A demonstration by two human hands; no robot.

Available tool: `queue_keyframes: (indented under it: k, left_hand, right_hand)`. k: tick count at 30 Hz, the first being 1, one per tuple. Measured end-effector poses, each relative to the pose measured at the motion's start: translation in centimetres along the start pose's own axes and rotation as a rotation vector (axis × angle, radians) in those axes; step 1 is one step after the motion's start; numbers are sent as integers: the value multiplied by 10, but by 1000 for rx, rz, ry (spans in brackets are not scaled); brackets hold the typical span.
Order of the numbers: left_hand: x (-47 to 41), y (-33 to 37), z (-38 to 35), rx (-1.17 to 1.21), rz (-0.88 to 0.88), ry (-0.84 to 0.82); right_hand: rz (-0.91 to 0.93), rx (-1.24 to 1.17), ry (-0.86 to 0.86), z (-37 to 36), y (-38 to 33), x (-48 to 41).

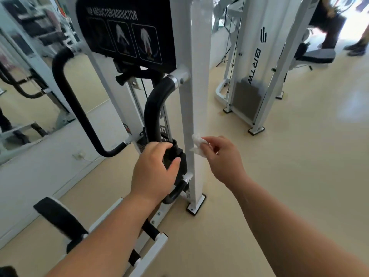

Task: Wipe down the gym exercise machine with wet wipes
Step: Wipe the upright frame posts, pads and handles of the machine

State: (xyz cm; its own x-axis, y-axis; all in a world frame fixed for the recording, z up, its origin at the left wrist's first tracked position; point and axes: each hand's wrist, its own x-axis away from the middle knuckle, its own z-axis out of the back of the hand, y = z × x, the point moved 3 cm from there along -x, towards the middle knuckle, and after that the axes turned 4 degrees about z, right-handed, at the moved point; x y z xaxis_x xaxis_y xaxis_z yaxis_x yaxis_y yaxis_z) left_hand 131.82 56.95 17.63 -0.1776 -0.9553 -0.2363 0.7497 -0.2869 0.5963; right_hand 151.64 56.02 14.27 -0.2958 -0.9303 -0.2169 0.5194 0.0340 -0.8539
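A white hip abductor/adductor machine stands in front of me, with a tall white upright post (196,96) and a black instruction panel (127,31) near its top. My right hand (223,156) pinches a crumpled white wet wipe (197,143) and holds it against the right face of the post, low down. My left hand (155,170) grips a black curved handle (153,108) just left of the post, fingers wrapped round its lower black block.
A second black handle (69,92) curves at the left. A mirror wall (24,76) lines the left side. Another white machine with a weight stack (247,96) stands at the back right, and a person's legs (357,47) are visible beyond it. Beige floor (289,166) lies to the right.
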Motion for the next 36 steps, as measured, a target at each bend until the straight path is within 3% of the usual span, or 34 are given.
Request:
queue_keyframes:
  k: [9, 14, 19, 23, 26, 30, 34, 36]
  left_hand:
    - [-96, 37, 53, -41, -362, 338]
    - [-154, 63, 61, 29, -472, 320]
    - [-189, 78, 65, 146, -415, 259]
    - [-196, 71, 49, 147, -376, 188]
    - [-198, 66, 46, 168, -288, 241]
    - [-200, 62, 48, 204, -213, 266]
    - [-197, 57, 50, 235, -160, 313]
    - [-197, 55, 50, 247, -144, 332]
  right_hand:
    - [146, 67, 260, 18, -70, -66]
    - [255, 67, 560, 57, -117, -110]
    - [468, 130, 734, 85, -157, -154]
    - [729, 290, 652, 57, -149, -176]
    - [900, 417, 649, 57, -138, -184]
    - [1171, 752, 503, 56, -134, -181]
    - [1180, 752, 664, 60, -158, -195]
    - [1147, 756, 662, 51, -156, -197]
